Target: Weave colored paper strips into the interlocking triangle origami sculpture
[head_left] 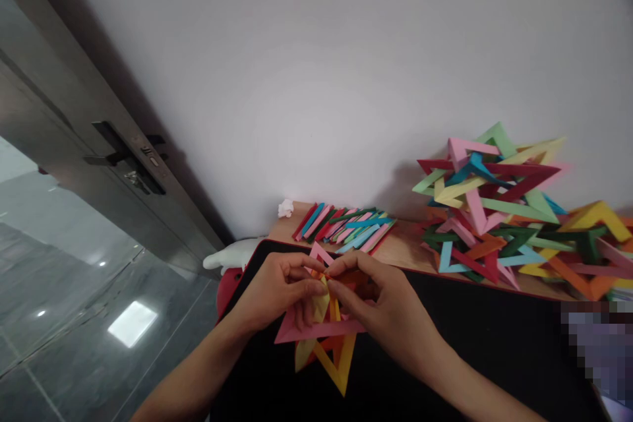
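Low in the middle of the head view, a folded-paper star (341,369) of interlocked pink, yellow and orange pieces rests over a black mat (475,336). My left hand (281,287) grips its upper left part, thumb and fingertips pinched on the paper. Opposite it, my right hand (378,303) pinches the same star near its top, the fingertips of both hands almost meeting. A pink point (320,254) juts out above the fingers. The inner joints of the star are partly hidden by my hands.
Behind the mat lie several coloured paper strips (341,224) and a crumpled white paper (285,208). Finished paper stars (489,191) are piled at the right against the wall (306,79). A grey door (99,105) with a black handle (116,155) stands at the left.
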Demonstrator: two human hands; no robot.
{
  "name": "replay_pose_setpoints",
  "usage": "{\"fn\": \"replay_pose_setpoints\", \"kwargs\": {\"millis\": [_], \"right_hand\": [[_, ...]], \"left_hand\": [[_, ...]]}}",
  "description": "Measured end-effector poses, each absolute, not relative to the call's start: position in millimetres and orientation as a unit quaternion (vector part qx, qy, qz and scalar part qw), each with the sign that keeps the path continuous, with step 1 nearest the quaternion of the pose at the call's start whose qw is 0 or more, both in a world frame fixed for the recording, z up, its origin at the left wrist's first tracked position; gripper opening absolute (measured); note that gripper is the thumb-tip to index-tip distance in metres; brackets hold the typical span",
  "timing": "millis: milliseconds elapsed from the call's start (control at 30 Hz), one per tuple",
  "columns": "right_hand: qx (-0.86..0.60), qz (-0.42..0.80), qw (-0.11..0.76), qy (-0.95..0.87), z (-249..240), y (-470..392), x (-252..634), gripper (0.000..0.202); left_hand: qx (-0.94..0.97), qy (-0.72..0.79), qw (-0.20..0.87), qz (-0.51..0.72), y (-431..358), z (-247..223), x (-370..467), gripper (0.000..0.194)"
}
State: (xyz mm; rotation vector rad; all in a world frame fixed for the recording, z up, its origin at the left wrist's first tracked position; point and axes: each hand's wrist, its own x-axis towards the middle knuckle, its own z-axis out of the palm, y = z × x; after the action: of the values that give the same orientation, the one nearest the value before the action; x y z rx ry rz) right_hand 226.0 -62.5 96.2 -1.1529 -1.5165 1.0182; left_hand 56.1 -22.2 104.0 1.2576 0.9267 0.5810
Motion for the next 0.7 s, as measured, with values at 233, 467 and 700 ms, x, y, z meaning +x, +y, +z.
{"fn": "replay_pose_setpoints", "kwargs": {"millis": [233,467,700], "right_hand": [[-0.477,0.381,0.472,-0.636,94.8,-63.3,224.8,0.007],[-0.490,0.316,0.477,-0.658,95.3,-63.9,221.5,0.005],[-0.470,0.269,0.489,-0.684,93.4,-64.0,221.6,0.006]], "left_hand": [[0.562,0.408,0.672,0.257,-21.9,102.5,55.6,0.024],[0.568,0.401,0.673,0.253,-23.8,102.3,54.2,0.021],[0.571,0.401,0.672,0.248,-23.6,103.7,53.7,0.022]]}}
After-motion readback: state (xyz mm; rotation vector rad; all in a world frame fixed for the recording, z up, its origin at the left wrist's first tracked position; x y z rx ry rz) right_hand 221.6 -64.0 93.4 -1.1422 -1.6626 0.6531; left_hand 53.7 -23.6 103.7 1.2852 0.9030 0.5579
